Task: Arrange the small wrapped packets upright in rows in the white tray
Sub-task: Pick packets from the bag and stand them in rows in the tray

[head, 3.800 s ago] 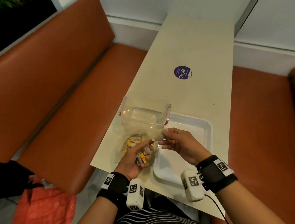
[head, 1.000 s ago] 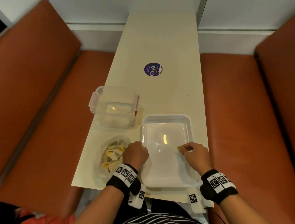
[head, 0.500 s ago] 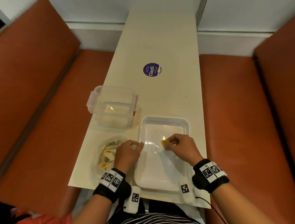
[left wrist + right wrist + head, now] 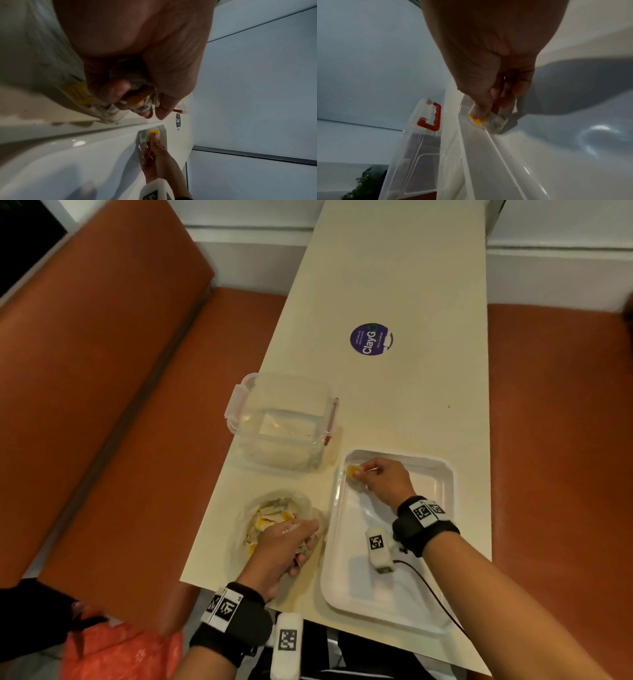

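1. Here the right hand [image 4: 383, 479] pinches one wrapped packet [image 4: 353, 473] with a yellow tag, thumb and fingers closed on it, at the far left corner of the white tray [image 4: 442, 604]; the packet touches the tray's left wall.
2. Half a second before, the same hand held this packet over the middle of the tray; a second before, near its right side. The packet has thus crossed to the far left corner.
3. The left hand [image 4: 284, 549], earlier resting as a fist at the tray's left rim, now lies on the pile of packets [image 4: 270, 518] in a crinkled clear wrap left of the tray. In the left wrist view its fingers curl round a bunch of packets [image 4: 137, 97].
4. The clear container [image 4: 281, 422] with red clips stands in the same place as before, just beyond the pile and beside the tray's far left corner.
5. Count: one tray, one container, one round purple sticker [image 4: 371, 338] farther along the cream table [image 4: 394, 268], two hands, two orange benches [image 4: 102, 405] flanking the table.
6. Packets in the tray: one. Those in the pile overlap and cannot be counted.
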A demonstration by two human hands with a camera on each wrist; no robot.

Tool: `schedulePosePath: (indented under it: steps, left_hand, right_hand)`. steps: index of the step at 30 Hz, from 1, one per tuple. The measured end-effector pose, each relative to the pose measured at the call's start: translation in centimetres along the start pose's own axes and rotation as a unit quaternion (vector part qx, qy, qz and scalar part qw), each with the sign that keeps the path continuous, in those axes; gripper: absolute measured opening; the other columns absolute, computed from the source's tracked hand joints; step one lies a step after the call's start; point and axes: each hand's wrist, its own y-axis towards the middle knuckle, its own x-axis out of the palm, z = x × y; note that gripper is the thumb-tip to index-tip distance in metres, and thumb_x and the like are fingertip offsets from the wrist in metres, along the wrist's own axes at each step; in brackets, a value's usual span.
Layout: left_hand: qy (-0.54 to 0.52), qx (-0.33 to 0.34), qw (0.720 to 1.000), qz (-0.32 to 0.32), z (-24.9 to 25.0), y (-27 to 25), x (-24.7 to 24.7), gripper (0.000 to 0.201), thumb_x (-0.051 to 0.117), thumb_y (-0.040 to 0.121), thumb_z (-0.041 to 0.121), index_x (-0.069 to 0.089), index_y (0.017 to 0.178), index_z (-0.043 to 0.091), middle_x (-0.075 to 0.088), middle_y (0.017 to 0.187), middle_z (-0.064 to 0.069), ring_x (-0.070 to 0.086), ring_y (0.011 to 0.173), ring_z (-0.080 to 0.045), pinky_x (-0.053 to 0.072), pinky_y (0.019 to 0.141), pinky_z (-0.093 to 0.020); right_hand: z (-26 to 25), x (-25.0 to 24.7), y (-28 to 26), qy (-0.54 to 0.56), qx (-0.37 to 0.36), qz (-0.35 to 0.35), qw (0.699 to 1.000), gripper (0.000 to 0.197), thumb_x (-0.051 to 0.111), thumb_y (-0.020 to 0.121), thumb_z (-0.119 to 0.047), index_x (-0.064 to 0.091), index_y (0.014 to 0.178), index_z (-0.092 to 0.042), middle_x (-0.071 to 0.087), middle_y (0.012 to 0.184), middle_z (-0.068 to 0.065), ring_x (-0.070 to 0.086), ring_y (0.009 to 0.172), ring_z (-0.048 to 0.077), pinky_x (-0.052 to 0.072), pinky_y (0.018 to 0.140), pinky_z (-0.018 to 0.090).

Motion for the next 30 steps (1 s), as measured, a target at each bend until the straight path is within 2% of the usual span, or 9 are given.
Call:
schedulePosePath:
  steps: [4,8,12,17,21,24,26,28,30]
  left_hand:
    - [0.026,0.003,1.0,-0.009,-0.4,0.1,-0.3,0.021,0.075,0.095,0.027,0.076,0.109,0.011,0.06,0.074,-0.002,0.046,0.053,-0.011,0.032,0.046,-0.025]
    - [0.027,0.001,1.0,-0.012,-0.5,0.2,-0.3,0.016,0.076,0.094,0.026,0.077,0.106,0.015,0.061,0.073,-0.001,0.047,0.054,-0.011,0.033,0.045,-0.025]
    - [0.029,0.006,0.999,-0.015,-0.6,0.2,-0.4,0.017,0.077,0.094,0.028,0.077,0.105,0.015,0.061,0.073,-0.002,0.047,0.054,-0.011,0.034,0.045,-0.024]
    - [0.029,0.012,0.999,-0.02,-0.6,0.3,-0.6,0.018,0.077,0.094,0.028,0.077,0.104,0.014,0.061,0.073,-0.002,0.048,0.054,-0.01,0.035,0.045,-0.024]
    - [0.011,0.007,1.0,-0.023,-0.6,0.0,-0.6,0.023,0.076,0.094,0.032,0.076,0.107,0.013,0.061,0.076,-0.003,0.048,0.055,-0.011,0.034,0.046,-0.024]
    - [-0.058,-0.008,0.998,-0.039,-0.2,-0.3,-0.3,0.038,0.076,0.094,0.04,0.074,0.112,0.006,0.063,0.081,-0.006,0.051,0.059,-0.014,0.032,0.046,-0.026]
    - [-0.112,-0.019,0.992,-0.058,0.3,-0.4,-0.1,0.039,0.073,0.095,0.042,0.073,0.112,0.007,0.066,0.085,-0.009,0.055,0.064,-0.017,0.035,0.049,-0.028]
    - [-0.167,-0.029,0.981,-0.089,0.7,-0.5,0.2,0.034,0.07,0.098,0.04,0.073,0.114,0.01,0.069,0.09,-0.011,0.059,0.072,-0.019,0.039,0.051,-0.028]
    - [-0.22,-0.035,0.968,-0.119,1.2,-0.7,0.6,0.035,0.066,0.1,0.032,0.072,0.122,0.005,0.072,0.1,-0.016,0.063,0.081,-0.022,0.044,0.054,-0.029]
  right_hand:
    - [0.5,0.6,0.7,-0.026,-0.01,0.053,0.998,0.012,0.084,0.085,-0.023,0.076,0.093,-0.02,0.074,0.089,-0.003,0.07,0.084,0.017,0.057,0.083,0.03]
    - [0.3,1.1,0.6,-0.015,-0.006,0.099,0.995,0.013,0.081,0.088,-0.017,0.076,0.1,-0.019,0.07,0.085,-0.009,0.064,0.077,0.006,0.044,0.066,0.012]
    - [0.6,1.7,0.4,0.001,0.0,0.141,0.99,0.012,0.081,0.088,-0.018,0.077,0.1,-0.017,0.069,0.084,-0.009,0.059,0.074,-0.001,0.039,0.06,0.003]
    - [0.4,2.1,0.1,0.017,0.002,0.165,0.986,0.012,0.081,0.088,-0.021,0.078,0.098,-0.016,0.067,0.08,-0.012,0.058,0.073,-0.003,0.037,0.057,-0.004]
    - [0.0,2.2,-0.3,0.022,0.012,0.17,0.985,0.017,0.084,0.086,-0.025,0.077,0.099,-0.016,0.068,0.081,-0.01,0.061,0.075,0.002,0.04,0.061,0.003]
    - [-0.4,1.9,-1.1,0.033,0.023,0.18,0.983,0.024,0.083,0.086,-0.026,0.073,0.106,-0.017,0.067,0.086,-0.01,0.063,0.079,0.004,0.041,0.065,0.008]
    - [-0.8,1.5,-2.3,0.041,0.023,0.181,0.982,0.026,0.082,0.086,-0.025,0.071,0.108,-0.016,0.069,0.089,-0.007,0.064,0.08,0.004,0.044,0.067,0.01]
    - [-1.3,0.9,-4.1,0.063,0.014,0.15,0.987,0.023,0.083,0.087,-0.026,0.071,0.105,-0.018,0.074,0.093,-0.001,0.071,0.081,0.012,0.056,0.072,0.02]
    - [-2.1,0.1,-6.5,0.05,-0.016,0.067,0.996,0.017,0.082,0.088,-0.027,0.074,0.1,-0.021,0.076,0.093,0.0,0.074,0.076,0.015,0.061,0.073,0.029]
